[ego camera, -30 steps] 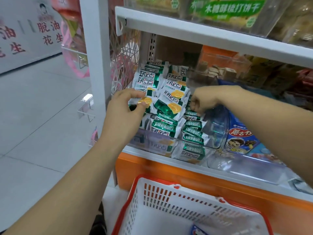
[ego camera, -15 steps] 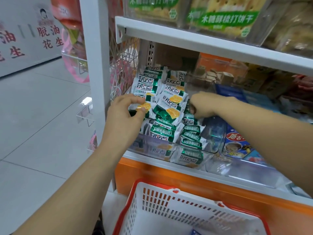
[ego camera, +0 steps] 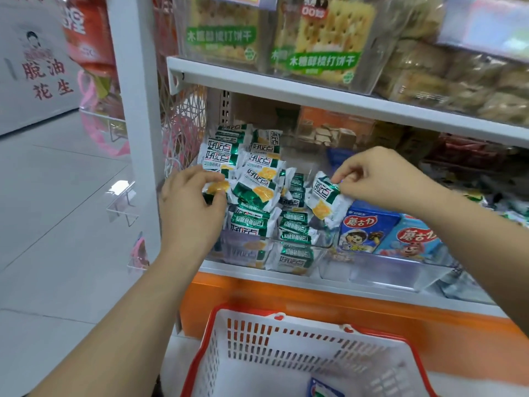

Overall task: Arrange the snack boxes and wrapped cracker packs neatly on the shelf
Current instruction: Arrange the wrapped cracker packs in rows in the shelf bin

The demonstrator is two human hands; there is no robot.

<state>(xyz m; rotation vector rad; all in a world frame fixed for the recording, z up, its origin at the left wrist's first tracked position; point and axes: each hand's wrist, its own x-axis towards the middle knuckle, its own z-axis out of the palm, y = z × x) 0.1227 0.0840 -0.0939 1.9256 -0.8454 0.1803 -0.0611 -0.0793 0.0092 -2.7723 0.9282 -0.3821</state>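
Note:
Several green-and-white wrapped cracker packs [ego camera: 257,193] are heaped in a clear bin [ego camera: 326,242] on the lower shelf. My left hand [ego camera: 191,204] grips one pack [ego camera: 217,187] at the heap's left side. My right hand [ego camera: 380,176] pinches the top edge of another cracker pack [ego camera: 323,199], lifted clear of the heap and hanging over the bin's right edge. Blue snack boxes [ego camera: 369,230] stand in the clear tray to the right.
A red-and-white shopping basket [ego camera: 272,345] sits below the shelf's orange base, with one small item inside. Large cracker packs [ego camera: 323,44] fill the shelf above. A white upright post [ego camera: 134,110] stands at the left, with tiled floor beyond.
My right hand has pulled one cracker pack out of the heap and lifted it up to the right. My left hand stays on the pack at the left.

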